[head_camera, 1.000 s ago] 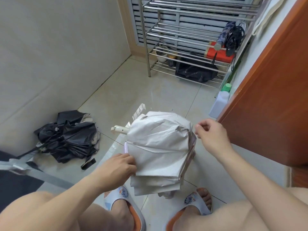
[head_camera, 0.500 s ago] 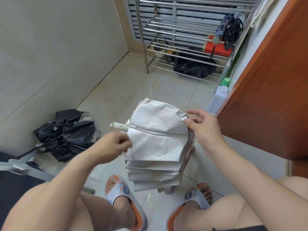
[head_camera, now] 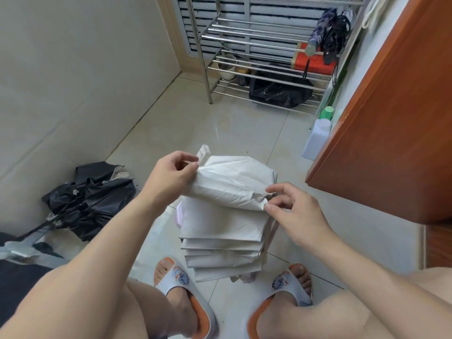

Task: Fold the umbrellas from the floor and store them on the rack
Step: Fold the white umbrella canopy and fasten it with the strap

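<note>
Both forearms bare, reaching forward and down from the lower corners. Left hand (head_camera: 171,176) raised higher, fingers curled, thumb and forefinger pinching a fold of the white umbrella (head_camera: 227,211) at its upper left edge. Right hand (head_camera: 297,212) lower, back of hand up, fingertips (head_camera: 269,206) pinching the fabric edge on the right side. Bare knees at bottom, feet in slippers (head_camera: 291,287) apart.

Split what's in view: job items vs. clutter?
Job:
- white umbrella, pinched by left hand and right hand
- black umbrella on floor
- steel rack, two folded umbrellas on it

Lying about:
- white bottle, green cap
- red box
- black bag
- cup
</note>
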